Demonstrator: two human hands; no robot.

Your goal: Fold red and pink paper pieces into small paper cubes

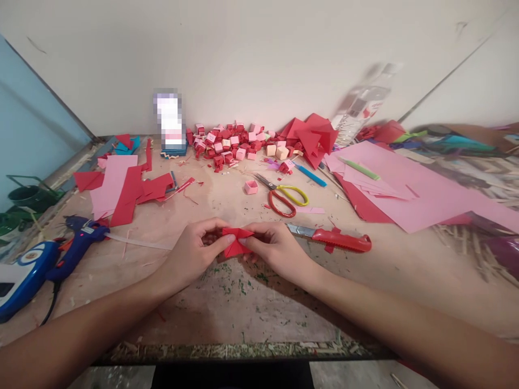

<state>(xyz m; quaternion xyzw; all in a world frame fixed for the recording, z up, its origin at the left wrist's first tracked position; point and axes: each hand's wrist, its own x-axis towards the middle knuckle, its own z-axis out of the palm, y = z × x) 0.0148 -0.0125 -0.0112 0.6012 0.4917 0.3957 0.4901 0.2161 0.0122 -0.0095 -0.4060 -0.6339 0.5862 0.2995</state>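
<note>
Where the table [365, 313] ends at 6 o'clock, its rough front edge runs nearly straight, and a strip of wood flecked with green crumbs lies between it and the hands. At 12 o'clock, a small pink paper box [251, 187] leaves a little room before the wall of heaped boxes [239, 141]. Scissors [272, 186] crowd the space at 1 o'clock, a red-handled knife [340, 239] at 3.

The left forearm comes in from 8 o'clock, the right from 4, and the 2 hands meet in the middle. Left hand [205, 246] and right hand [275, 248] both pinch the folded red paper [235, 249], thumbs on top, fingers curled beneath, with no gap beyond the paper's thickness. It sits between them at the centre of the view.

Most of the lower fingers are hidden, and the knife's tip disappears by the right hand. At 9 o'clock, a pale strip [138, 240] from the glue gun [79, 235] runs to the left wrist. The blue device [30, 275] beyond is cut off; the bottle [360, 111] at 1 o'clock is blurred.
</note>
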